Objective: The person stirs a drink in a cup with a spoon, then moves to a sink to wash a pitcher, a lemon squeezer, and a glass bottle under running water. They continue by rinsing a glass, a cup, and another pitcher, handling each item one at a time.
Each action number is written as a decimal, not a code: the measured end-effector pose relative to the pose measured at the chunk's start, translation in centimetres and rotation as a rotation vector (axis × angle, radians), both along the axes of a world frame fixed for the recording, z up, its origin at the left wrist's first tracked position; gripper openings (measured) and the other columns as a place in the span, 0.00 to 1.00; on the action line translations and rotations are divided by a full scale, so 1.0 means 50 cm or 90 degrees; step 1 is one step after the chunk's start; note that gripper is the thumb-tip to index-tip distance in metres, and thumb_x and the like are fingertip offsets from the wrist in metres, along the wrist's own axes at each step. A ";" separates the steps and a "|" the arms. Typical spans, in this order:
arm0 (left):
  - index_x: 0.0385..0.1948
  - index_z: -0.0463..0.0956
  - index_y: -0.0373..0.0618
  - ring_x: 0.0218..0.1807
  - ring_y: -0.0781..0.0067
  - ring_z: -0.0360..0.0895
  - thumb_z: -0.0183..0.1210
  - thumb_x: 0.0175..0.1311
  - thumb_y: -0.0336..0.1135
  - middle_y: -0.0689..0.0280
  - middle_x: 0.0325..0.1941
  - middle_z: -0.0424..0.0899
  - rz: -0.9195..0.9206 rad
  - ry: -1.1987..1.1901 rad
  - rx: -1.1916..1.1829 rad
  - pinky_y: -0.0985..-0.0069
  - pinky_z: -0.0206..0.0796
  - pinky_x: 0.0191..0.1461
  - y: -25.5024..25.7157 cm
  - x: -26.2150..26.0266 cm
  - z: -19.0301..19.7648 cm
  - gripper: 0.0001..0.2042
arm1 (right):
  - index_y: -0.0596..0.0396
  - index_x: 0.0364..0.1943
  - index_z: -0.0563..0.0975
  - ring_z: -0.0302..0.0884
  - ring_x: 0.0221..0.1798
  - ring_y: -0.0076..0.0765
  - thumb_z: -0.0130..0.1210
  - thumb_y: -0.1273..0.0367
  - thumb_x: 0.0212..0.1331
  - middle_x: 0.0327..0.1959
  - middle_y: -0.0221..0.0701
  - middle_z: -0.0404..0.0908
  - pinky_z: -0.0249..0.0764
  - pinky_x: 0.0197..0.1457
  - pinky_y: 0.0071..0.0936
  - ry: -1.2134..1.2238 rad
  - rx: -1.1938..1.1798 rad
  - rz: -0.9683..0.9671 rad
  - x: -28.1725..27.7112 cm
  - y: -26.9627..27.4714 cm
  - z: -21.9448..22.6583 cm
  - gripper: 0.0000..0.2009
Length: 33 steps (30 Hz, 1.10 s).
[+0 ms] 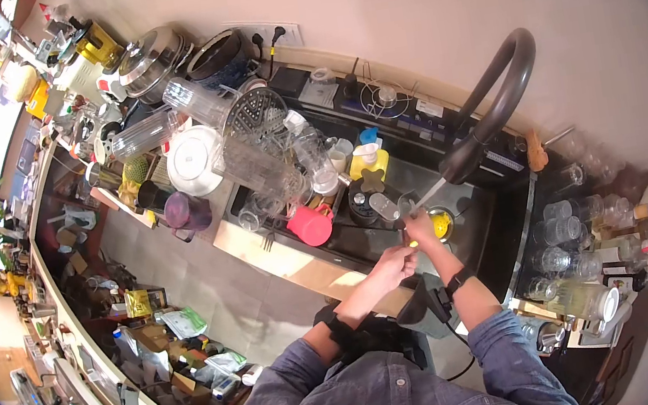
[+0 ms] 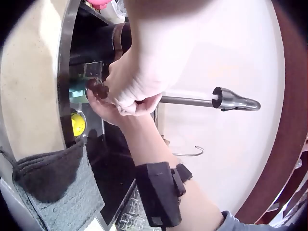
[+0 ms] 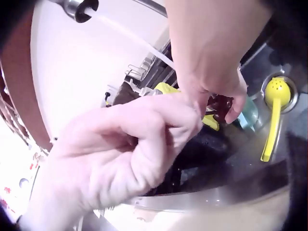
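Over the sink (image 1: 472, 243) my two hands meet near a stream of running water (image 1: 429, 190). My right hand (image 1: 422, 228) holds a small dark reddish-brown lobed piece (image 2: 97, 89) in its curled fingers. From the near side my left hand (image 3: 130, 149) reaches in, fingers curled and fingertips pinched at a thin dark part of that piece. Most of its stem is hidden by the fingers. A translucent teal cup (image 3: 248, 114) shows just beyond the right fingertips. Below lies a yellow lemon squeezer (image 3: 276, 94), its bowl over the drain and its handle toward the counter.
A dark curved faucet (image 1: 503, 83) arches over the sink. Left of it stand a pink cup (image 1: 311, 225), clear containers (image 1: 265, 169) and a white plate (image 1: 194, 161). Glass jars (image 1: 559, 230) crowd the right side. A grey towel (image 2: 62, 187) hangs at the front edge.
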<state>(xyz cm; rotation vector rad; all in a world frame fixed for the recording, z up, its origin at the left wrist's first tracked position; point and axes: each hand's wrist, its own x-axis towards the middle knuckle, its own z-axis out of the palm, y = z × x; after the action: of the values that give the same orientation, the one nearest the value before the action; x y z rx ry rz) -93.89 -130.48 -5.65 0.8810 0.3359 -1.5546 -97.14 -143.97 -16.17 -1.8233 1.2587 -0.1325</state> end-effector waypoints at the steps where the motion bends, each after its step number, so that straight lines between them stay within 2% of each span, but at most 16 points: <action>1: 0.38 0.70 0.38 0.19 0.84 0.58 0.46 0.68 0.31 0.70 0.23 0.68 -0.002 -0.004 0.010 0.85 0.50 0.20 -0.001 -0.005 -0.004 0.07 | 0.65 0.42 0.72 0.80 0.37 0.47 0.57 0.62 0.51 0.35 0.48 0.80 0.74 0.40 0.37 -0.002 0.024 -0.023 0.003 -0.011 -0.008 0.20; 2: 0.38 0.70 0.38 0.19 0.83 0.58 0.46 0.67 0.31 0.70 0.23 0.68 -0.003 -0.007 0.019 0.85 0.51 0.20 -0.001 -0.011 -0.008 0.07 | 0.66 0.38 0.74 0.82 0.29 0.42 0.55 0.63 0.52 0.32 0.46 0.81 0.75 0.30 0.33 -0.063 0.290 -0.085 0.003 -0.024 -0.016 0.17; 5: 0.39 0.70 0.39 0.19 0.82 0.59 0.45 0.67 0.31 0.70 0.23 0.68 -0.007 -0.061 0.056 0.82 0.55 0.21 0.001 -0.018 0.000 0.07 | 0.64 0.33 0.77 0.81 0.23 0.36 0.55 0.62 0.53 0.26 0.42 0.81 0.74 0.23 0.30 0.041 0.087 0.027 0.010 -0.052 -0.056 0.15; 6: 0.40 0.70 0.39 0.19 0.81 0.60 0.44 0.68 0.31 0.70 0.23 0.68 -0.007 -0.085 0.069 0.81 0.56 0.21 0.001 -0.020 0.006 0.08 | 0.60 0.28 0.79 0.82 0.28 0.43 0.55 0.65 0.52 0.25 0.43 0.81 0.76 0.29 0.34 0.095 0.038 0.021 0.022 -0.057 -0.081 0.11; 7: 0.39 0.70 0.39 0.19 0.81 0.60 0.43 0.68 0.31 0.70 0.23 0.68 0.004 -0.083 0.095 0.81 0.56 0.21 -0.001 -0.016 0.012 0.08 | 0.60 0.28 0.79 0.81 0.30 0.45 0.55 0.66 0.51 0.26 0.44 0.81 0.76 0.32 0.37 0.137 -0.030 0.136 0.029 -0.054 -0.055 0.10; 9: 0.38 0.70 0.39 0.18 0.80 0.60 0.41 0.68 0.30 0.70 0.22 0.67 0.022 -0.079 0.146 0.80 0.56 0.21 -0.007 -0.003 0.025 0.08 | 0.58 0.27 0.80 0.81 0.35 0.51 0.54 0.68 0.49 0.28 0.46 0.81 0.76 0.37 0.41 0.217 -0.166 0.365 0.056 -0.021 0.100 0.08; 10: 0.36 0.68 0.38 0.17 0.80 0.59 0.40 0.68 0.30 0.70 0.20 0.64 0.042 -0.042 0.108 0.81 0.51 0.18 -0.008 0.003 -0.025 0.08 | 0.59 0.28 0.79 0.78 0.40 0.57 0.52 0.70 0.48 0.32 0.49 0.80 0.74 0.42 0.45 0.262 -0.075 0.357 0.072 -0.009 0.153 0.07; 13: 0.34 0.67 0.38 0.16 0.81 0.55 0.40 0.68 0.30 0.71 0.19 0.61 0.054 0.022 0.005 0.83 0.44 0.15 0.005 0.021 -0.092 0.07 | 0.60 0.32 0.78 0.77 0.39 0.59 0.55 0.69 0.46 0.35 0.51 0.78 0.74 0.42 0.45 0.149 -0.219 0.250 0.062 0.002 0.062 0.10; 14: 0.34 0.66 0.38 0.15 0.83 0.52 0.40 0.68 0.30 0.73 0.18 0.58 0.078 0.077 0.016 0.83 0.39 0.13 0.003 0.020 -0.096 0.07 | 0.62 0.32 0.79 0.82 0.30 0.40 0.55 0.73 0.49 0.29 0.45 0.81 0.77 0.35 0.34 0.119 -0.279 0.253 0.051 0.010 0.054 0.08; 17: 0.34 0.66 0.39 0.15 0.84 0.51 0.40 0.69 0.31 0.74 0.17 0.57 0.051 0.084 -0.011 0.83 0.39 0.14 0.006 0.020 -0.090 0.07 | 0.61 0.30 0.79 0.81 0.32 0.34 0.49 0.76 0.54 0.30 0.39 0.81 0.77 0.33 0.31 -0.047 0.260 0.049 0.047 0.003 0.086 0.06; 18: 0.34 0.66 0.39 0.15 0.84 0.50 0.40 0.69 0.31 0.74 0.17 0.57 0.052 0.076 -0.010 0.83 0.39 0.14 0.004 0.018 -0.088 0.07 | 0.62 0.39 0.76 0.78 0.33 0.30 0.49 0.73 0.59 0.29 0.31 0.78 0.75 0.32 0.30 -0.097 0.365 0.019 0.037 -0.009 0.043 0.08; 21: 0.34 0.66 0.39 0.15 0.85 0.50 0.40 0.69 0.31 0.75 0.17 0.57 0.041 0.065 -0.014 0.84 0.40 0.14 0.000 0.013 -0.087 0.07 | 0.59 0.43 0.75 0.76 0.29 0.30 0.51 0.70 0.59 0.30 0.31 0.78 0.71 0.28 0.27 -0.193 0.437 -0.115 0.025 -0.016 -0.006 0.11; 24: 0.36 0.66 0.39 0.15 0.85 0.50 0.40 0.69 0.31 0.75 0.18 0.57 0.001 0.061 -0.042 0.84 0.41 0.15 0.003 0.019 -0.074 0.07 | 0.58 0.43 0.71 0.77 0.27 0.30 0.50 0.72 0.56 0.33 0.33 0.77 0.75 0.26 0.26 -0.291 0.462 -0.241 0.032 -0.018 0.078 0.11; 26: 0.37 0.66 0.38 0.16 0.85 0.51 0.41 0.69 0.31 0.75 0.18 0.57 -0.033 0.039 -0.070 0.84 0.42 0.16 0.012 0.025 -0.033 0.07 | 0.57 0.42 0.72 0.76 0.25 0.30 0.51 0.70 0.56 0.31 0.32 0.77 0.74 0.23 0.26 -0.208 0.372 -0.161 0.045 -0.031 0.076 0.10; 31: 0.42 0.65 0.38 0.19 0.85 0.54 0.41 0.69 0.31 0.74 0.20 0.59 -0.047 0.040 -0.101 0.86 0.46 0.19 0.014 0.012 -0.048 0.08 | 0.60 0.33 0.77 0.77 0.18 0.31 0.49 0.68 0.56 0.21 0.36 0.76 0.72 0.18 0.27 -0.062 0.049 -0.019 0.059 -0.022 0.101 0.10; 33: 0.42 0.65 0.38 0.19 0.85 0.54 0.41 0.69 0.31 0.74 0.21 0.58 -0.064 0.034 -0.063 0.86 0.47 0.19 0.009 0.010 -0.059 0.08 | 0.59 0.33 0.78 0.79 0.28 0.37 0.49 0.68 0.55 0.28 0.39 0.78 0.74 0.28 0.31 0.109 -0.147 0.188 0.064 -0.030 0.075 0.09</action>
<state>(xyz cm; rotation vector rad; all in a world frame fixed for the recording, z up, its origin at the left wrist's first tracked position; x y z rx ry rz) -93.41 -130.04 -8.62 0.7901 0.2531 -1.6758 -93.92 -145.47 -12.43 -2.2391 1.1082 0.0462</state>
